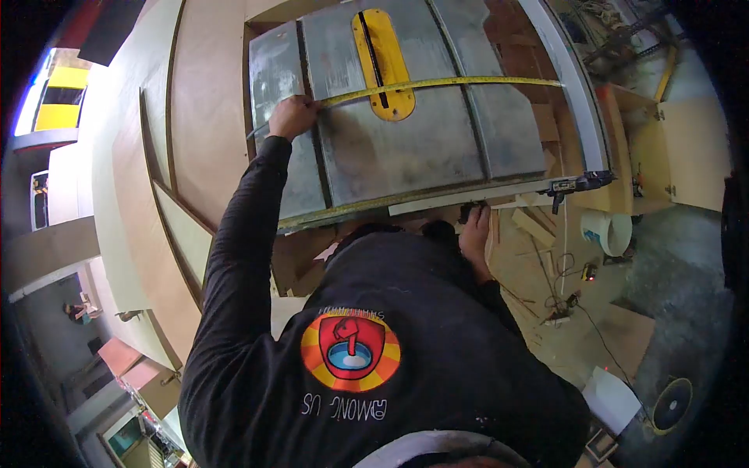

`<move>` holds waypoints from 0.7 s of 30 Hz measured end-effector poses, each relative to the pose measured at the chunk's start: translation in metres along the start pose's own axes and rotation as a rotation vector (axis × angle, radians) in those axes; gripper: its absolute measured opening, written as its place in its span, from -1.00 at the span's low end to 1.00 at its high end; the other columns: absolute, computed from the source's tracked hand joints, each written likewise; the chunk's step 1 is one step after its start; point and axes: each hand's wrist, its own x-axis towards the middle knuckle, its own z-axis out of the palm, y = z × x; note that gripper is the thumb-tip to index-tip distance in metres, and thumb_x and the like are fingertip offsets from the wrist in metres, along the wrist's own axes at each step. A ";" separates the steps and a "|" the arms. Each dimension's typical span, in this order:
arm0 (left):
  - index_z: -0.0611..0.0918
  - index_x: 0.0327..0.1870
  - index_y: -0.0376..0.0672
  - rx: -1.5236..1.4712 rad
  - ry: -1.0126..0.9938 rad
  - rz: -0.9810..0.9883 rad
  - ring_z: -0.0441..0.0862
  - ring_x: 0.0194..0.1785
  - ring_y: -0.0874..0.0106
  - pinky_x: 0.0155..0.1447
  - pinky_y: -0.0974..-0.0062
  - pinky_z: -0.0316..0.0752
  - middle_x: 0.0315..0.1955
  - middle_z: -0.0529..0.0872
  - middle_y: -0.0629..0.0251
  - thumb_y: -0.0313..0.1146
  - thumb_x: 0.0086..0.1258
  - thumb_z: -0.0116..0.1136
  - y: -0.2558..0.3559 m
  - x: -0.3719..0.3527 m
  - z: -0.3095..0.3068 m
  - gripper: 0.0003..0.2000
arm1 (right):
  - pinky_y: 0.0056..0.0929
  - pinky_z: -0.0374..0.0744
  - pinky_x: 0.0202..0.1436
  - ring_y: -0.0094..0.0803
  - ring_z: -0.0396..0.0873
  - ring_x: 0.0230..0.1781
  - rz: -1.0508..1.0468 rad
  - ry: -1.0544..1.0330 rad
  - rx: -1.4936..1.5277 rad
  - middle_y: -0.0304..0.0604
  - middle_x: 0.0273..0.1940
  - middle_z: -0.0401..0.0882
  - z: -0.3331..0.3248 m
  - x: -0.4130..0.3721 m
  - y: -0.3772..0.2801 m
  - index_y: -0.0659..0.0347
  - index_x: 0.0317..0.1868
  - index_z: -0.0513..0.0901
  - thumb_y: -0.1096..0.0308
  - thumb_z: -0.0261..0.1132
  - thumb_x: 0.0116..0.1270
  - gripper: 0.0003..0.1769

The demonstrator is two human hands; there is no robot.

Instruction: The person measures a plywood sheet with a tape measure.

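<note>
A yellow tape measure blade [437, 82] runs across the table saw top [406, 156] and over its yellow insert plate [382, 54]. My left hand [293, 117] is closed on the blade's left end, near the saw top's left side. A thin grey stick [259, 131] pokes out to the left of this hand. At the front edge of the saw, close to my body, my right hand [474, 232] has its fingers closed at a small dark piece [470, 210]; I cannot tell what that piece is. The blade's far end reaches the long fence [573, 86] on the right.
A black fence clamp [577, 186] sits on the front rail. Large plywood sheets [207, 101] lie left of the saw. On the right stand an open wooden cabinet [651, 148] and a white bucket [607, 234]. Offcuts and cables [605, 351] litter the floor.
</note>
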 end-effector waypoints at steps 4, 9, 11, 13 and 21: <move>0.74 -0.20 -0.05 0.023 -0.031 -0.001 0.66 -0.08 0.05 0.04 0.14 0.53 -0.21 0.72 0.04 0.05 0.29 0.08 0.013 0.006 0.001 -0.62 | -0.09 0.50 0.10 -0.03 0.43 0.16 0.609 -0.130 0.692 0.09 0.22 0.39 0.002 0.010 -0.002 0.20 0.19 0.48 0.17 -0.03 0.45 -0.57; 0.73 -0.20 -0.05 0.086 -0.118 -0.088 0.66 -0.08 0.02 0.03 0.13 0.53 -0.22 0.72 0.01 0.05 0.29 0.08 0.046 0.006 -0.012 -0.62 | -0.08 0.49 0.05 -0.04 0.43 0.08 0.624 -0.071 0.800 0.09 0.14 0.38 0.002 0.014 0.012 0.23 0.14 0.47 0.16 -0.04 0.47 -0.60; 0.73 -0.20 -0.06 0.054 -0.136 -0.105 0.66 -0.10 0.01 0.02 0.13 0.54 -0.23 0.72 0.01 0.03 0.30 0.08 0.050 0.007 -0.013 -0.64 | -0.12 0.52 -0.07 -0.12 0.49 -0.11 0.288 0.036 0.403 -0.04 -0.04 0.49 0.010 0.005 0.008 0.25 0.04 0.49 0.18 -0.03 0.48 -0.65; 0.73 -0.19 -0.07 0.039 -0.074 -0.013 0.67 -0.13 0.00 0.00 0.12 0.54 -0.27 0.72 -0.01 0.00 0.30 0.08 0.048 0.009 -0.011 -0.65 | -0.16 0.49 0.00 -0.13 0.49 -0.06 0.708 -0.086 0.797 -0.02 -0.05 0.51 -0.005 0.011 -0.012 0.31 0.07 0.47 0.17 -0.03 0.50 -0.61; 0.73 -0.19 -0.05 0.035 -0.096 -0.072 0.66 -0.09 -0.01 0.00 0.13 0.54 -0.25 0.72 -0.03 0.05 0.29 0.10 0.048 0.025 0.004 -0.63 | -0.18 0.56 -0.09 -0.19 0.55 -0.18 0.014 -0.045 0.181 -0.06 -0.11 0.56 0.011 -0.004 0.012 0.27 0.01 0.50 0.06 -0.02 0.50 -0.59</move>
